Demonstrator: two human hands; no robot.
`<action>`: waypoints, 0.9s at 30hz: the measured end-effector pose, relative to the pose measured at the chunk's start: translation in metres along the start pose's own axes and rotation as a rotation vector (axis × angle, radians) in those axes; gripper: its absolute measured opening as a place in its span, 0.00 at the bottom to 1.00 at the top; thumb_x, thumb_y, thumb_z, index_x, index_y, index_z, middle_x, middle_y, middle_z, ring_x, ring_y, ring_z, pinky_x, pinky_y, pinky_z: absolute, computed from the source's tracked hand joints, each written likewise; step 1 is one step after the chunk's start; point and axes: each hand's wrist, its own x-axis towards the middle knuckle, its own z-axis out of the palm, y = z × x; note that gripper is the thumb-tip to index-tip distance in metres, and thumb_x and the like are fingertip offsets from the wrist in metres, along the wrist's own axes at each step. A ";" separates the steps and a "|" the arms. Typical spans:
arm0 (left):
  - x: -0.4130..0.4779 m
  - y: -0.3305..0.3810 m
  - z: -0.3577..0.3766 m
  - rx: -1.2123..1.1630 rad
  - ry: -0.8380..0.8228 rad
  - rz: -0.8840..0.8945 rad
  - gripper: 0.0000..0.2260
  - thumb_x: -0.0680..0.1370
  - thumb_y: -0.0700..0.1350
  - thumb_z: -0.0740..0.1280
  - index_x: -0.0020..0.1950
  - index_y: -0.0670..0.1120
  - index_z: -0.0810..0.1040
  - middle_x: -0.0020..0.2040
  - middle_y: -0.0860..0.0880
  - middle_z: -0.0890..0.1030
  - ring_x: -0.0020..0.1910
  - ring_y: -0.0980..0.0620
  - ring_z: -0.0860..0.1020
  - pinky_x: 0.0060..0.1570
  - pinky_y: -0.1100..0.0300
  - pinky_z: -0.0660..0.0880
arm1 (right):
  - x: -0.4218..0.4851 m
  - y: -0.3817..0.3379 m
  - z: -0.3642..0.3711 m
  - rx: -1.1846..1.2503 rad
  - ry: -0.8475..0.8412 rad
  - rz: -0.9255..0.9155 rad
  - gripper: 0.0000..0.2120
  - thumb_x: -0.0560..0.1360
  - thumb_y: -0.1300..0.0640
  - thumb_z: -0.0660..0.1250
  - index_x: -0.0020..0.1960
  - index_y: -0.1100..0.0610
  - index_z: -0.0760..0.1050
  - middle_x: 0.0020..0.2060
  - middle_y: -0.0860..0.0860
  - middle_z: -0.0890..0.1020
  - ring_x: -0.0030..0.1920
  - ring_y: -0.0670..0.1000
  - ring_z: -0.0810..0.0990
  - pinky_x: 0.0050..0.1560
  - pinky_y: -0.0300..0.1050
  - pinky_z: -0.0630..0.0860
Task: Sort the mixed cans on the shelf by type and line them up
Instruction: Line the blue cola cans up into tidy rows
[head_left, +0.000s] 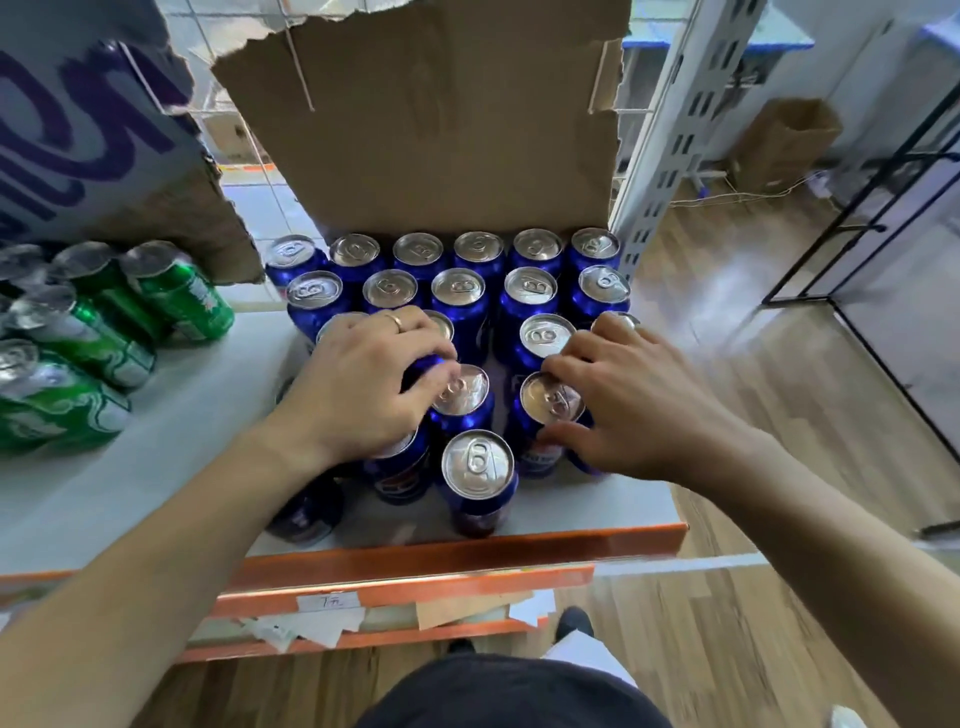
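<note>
gripping blue cans (462, 291) at the shelf (182, 415) front, left hand (363, 384) and right hand (628, 405) each curl fingers (563, 364) round one. smooth, rigid, likely heavy if full, so hold the sidewall below the rim. green cans (176, 296) lie apart, leftward.

I counted the blue cans (458, 287) row by row: six at the back, five in the next row, then ten more nearer me, several half hidden under the hands, so twenty-one that I could make out. The green cans (179, 301) showed five tops for sure; the frame edge cut that group, so I could not fix its total. Two hands were in view, the left hand (358, 384) and the right hand (639, 405), with one ring (396, 321). Behind stood one plain cardboard sheet (441, 130) and one printed cardboard sheet (78, 130).
</note>
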 end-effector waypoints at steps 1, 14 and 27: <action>0.005 -0.004 -0.003 0.017 0.013 -0.006 0.13 0.77 0.53 0.64 0.56 0.50 0.82 0.55 0.54 0.81 0.52 0.49 0.79 0.56 0.44 0.73 | 0.001 -0.001 -0.001 0.008 -0.003 -0.001 0.32 0.71 0.32 0.64 0.65 0.52 0.76 0.57 0.49 0.78 0.58 0.54 0.71 0.57 0.52 0.72; 0.056 -0.023 -0.020 0.519 -0.382 0.184 0.31 0.76 0.58 0.70 0.77 0.65 0.60 0.74 0.59 0.69 0.63 0.49 0.75 0.46 0.56 0.65 | 0.013 -0.015 -0.002 0.167 0.058 -0.015 0.26 0.73 0.38 0.68 0.67 0.50 0.75 0.59 0.48 0.78 0.59 0.52 0.71 0.56 0.52 0.67; 0.081 -0.041 -0.026 0.209 -0.564 0.280 0.26 0.71 0.48 0.78 0.66 0.64 0.77 0.67 0.66 0.73 0.54 0.63 0.69 0.50 0.61 0.62 | -0.019 -0.048 -0.003 0.215 0.117 -0.003 0.32 0.72 0.28 0.56 0.65 0.49 0.75 0.59 0.46 0.79 0.59 0.51 0.73 0.53 0.52 0.71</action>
